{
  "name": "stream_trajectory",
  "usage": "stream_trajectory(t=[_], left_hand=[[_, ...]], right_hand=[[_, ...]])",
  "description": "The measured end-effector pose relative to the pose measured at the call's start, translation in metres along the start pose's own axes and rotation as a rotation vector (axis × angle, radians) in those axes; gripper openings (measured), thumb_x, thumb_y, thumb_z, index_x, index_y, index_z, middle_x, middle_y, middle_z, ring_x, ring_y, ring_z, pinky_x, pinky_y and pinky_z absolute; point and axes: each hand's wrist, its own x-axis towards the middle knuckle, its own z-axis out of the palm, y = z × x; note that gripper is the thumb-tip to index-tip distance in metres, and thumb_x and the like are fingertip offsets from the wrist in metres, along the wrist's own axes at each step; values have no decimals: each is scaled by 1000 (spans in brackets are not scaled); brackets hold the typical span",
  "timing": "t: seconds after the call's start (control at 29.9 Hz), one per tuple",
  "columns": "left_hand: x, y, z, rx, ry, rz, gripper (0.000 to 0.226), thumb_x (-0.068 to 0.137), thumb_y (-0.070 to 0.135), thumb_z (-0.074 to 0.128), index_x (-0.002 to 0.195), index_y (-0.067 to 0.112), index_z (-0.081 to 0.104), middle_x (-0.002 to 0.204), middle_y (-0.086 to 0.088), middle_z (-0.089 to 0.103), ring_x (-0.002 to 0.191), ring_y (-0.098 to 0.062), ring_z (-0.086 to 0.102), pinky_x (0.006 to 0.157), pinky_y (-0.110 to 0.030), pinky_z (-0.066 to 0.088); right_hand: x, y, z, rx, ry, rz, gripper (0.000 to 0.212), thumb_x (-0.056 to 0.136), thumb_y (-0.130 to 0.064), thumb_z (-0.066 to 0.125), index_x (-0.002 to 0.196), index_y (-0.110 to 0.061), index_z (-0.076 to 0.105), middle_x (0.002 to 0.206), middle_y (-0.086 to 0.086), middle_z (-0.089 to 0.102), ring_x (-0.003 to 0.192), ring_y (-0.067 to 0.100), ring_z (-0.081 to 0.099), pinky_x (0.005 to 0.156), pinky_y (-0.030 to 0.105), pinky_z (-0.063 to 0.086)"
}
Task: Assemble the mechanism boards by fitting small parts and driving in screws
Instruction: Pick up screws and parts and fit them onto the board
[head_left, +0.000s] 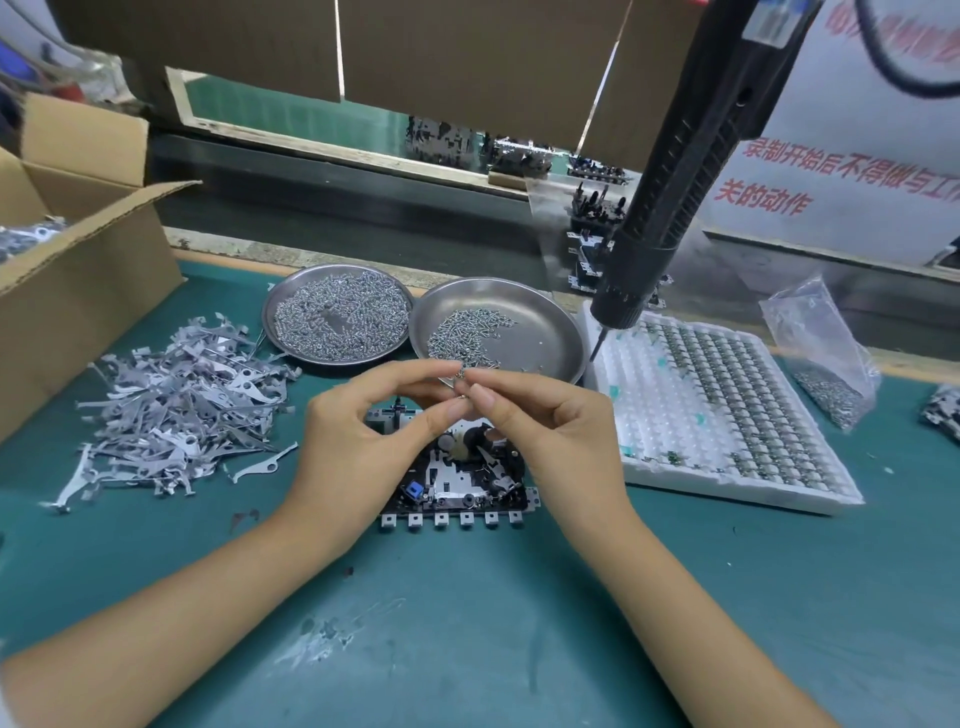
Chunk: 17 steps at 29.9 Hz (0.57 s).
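A black-and-silver mechanism board (460, 480) lies on the green mat in front of me, partly hidden by both hands. Above it, my left hand (363, 431) and my right hand (550, 431) meet fingertip to fingertip and pinch a tiny screw (462, 383) between them. An electric screwdriver (670, 182) hangs from above at the right, its bit tip over the white tray's left edge. Just behind my fingers stand two round metal dishes of screws: a full one (337, 322) and a sparser one (545, 325).
A heap of grey metal levers (176, 405) lies at the left, beside an open cardboard box (78, 249). A white foam tray (727, 410) of small parts sits at the right, with a plastic bag of screws (826, 358) behind it. More boards (592, 244) stand near the conveyor.
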Motion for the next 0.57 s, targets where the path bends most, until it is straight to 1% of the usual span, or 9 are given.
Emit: stream_trajectory(t=[0.1, 0.17, 0.27, 0.3, 0.37, 0.43, 0.47, 0.5, 0.57], left_hand=[[1, -1, -1, 28, -17, 4, 26, 76, 25, 71, 99, 35, 70, 87, 14, 71, 84, -3, 66, 80, -11, 46], [1, -2, -2, 60, -18, 16, 22, 77, 27, 69, 97, 36, 71, 91, 16, 71, 89, -1, 64, 82, -9, 44], [1, -4, -3, 49, 6, -29, 15, 76, 31, 70, 89, 38, 74, 92, 19, 72, 92, 0, 65, 83, -11, 45], [1, -4, -3, 37, 15, -57, 14, 75, 32, 71, 87, 38, 75, 90, 18, 72, 90, -1, 66, 82, -13, 46], [1, -4, -3, 22, 28, -101, 13, 74, 32, 72, 85, 36, 75, 87, 15, 73, 86, -3, 67, 80, -16, 50], [1, -5, -1, 13, 24, -136, 12, 73, 28, 73, 84, 31, 74, 84, 13, 73, 82, -5, 68, 77, -15, 51], [0, -5, 0, 5, 19, -156, 11, 74, 25, 74, 84, 28, 74, 83, 11, 73, 79, -5, 68, 74, -13, 51], [0, -5, 2, -9, 20, -173, 11, 75, 20, 74, 85, 25, 74, 82, 10, 73, 77, -4, 67, 72, -11, 50], [-2, -5, 8, -48, 47, -199, 12, 77, 12, 74, 85, 21, 73, 78, 12, 73, 70, 1, 65, 67, -7, 47]], right_hand=[[-2, -1, -3, -165, -29, -79, 20, 89, -8, 64, 103, -19, 73, 97, -6, 74, 95, 11, 69, 81, 25, 54], [1, -4, -11, -263, -13, -79, 18, 89, -8, 64, 101, -17, 74, 92, -7, 74, 89, 9, 69, 82, 28, 55], [8, -11, -42, -472, 48, 14, 21, 85, -5, 66, 78, -23, 73, 66, -10, 70, 66, 4, 66, 70, 23, 54], [10, -13, -58, -546, 80, 55, 24, 84, -6, 65, 72, -26, 71, 61, -11, 68, 61, 4, 64, 64, 20, 51], [13, -18, -93, -696, 174, 100, 26, 83, -8, 64, 70, -29, 68, 59, -13, 66, 60, 4, 63, 57, 13, 47], [15, -20, -127, -905, 243, 119, 22, 83, -6, 62, 79, -26, 71, 67, -15, 66, 67, 6, 62, 65, 16, 46], [17, -20, -142, -1019, 250, 137, 22, 82, -4, 61, 87, -22, 73, 73, -11, 66, 71, 9, 61, 69, 19, 43], [20, -20, -154, -1114, 233, 163, 24, 82, -1, 60, 93, -18, 74, 78, -6, 66, 74, 12, 59, 71, 22, 42], [24, -18, -170, -1219, 150, 214, 29, 80, 2, 60, 100, -15, 73, 83, -1, 66, 78, 17, 59, 73, 27, 45]])
